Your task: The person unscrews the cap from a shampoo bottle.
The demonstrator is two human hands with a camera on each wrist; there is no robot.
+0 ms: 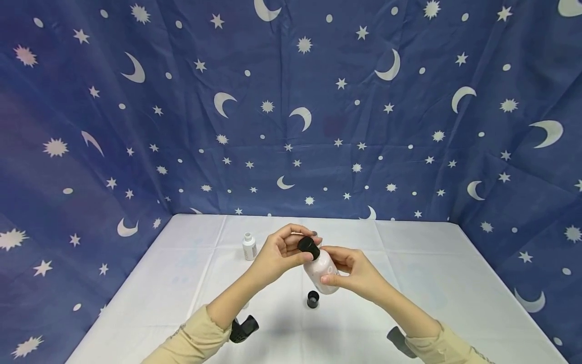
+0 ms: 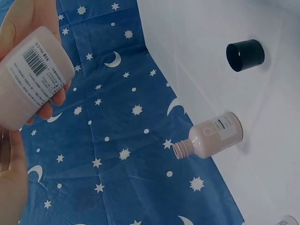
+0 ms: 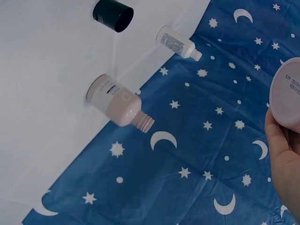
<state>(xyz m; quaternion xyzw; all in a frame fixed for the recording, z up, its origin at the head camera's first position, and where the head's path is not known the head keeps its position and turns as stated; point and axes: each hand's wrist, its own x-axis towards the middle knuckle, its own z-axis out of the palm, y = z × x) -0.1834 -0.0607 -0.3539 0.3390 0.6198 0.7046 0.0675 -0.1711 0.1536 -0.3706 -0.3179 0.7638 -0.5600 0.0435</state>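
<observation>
My right hand (image 1: 359, 273) grips a pink bottle (image 1: 320, 275) by its body, thumb on the near side. This bottle leans left, with a black cap (image 1: 308, 245) at its top. The thumb and fingers of my left hand (image 1: 279, 250) pinch that cap. In the left wrist view the bottle's barcode label shows; in the right wrist view, its printed base. A second pink bottle (image 2: 215, 136) stands uncapped on the table, its threaded neck bare, largely hidden behind my hands in the head view. Nearer me, a loose black cap (image 1: 312, 299) lies below the held bottle.
A small white bottle (image 1: 249, 246) without a cap stands left of my left hand. The white-covered table (image 1: 409, 283) meets a blue moon-and-star cloth (image 1: 318, 167) at its back and sides. Black devices (image 1: 244, 329) show by both forearms.
</observation>
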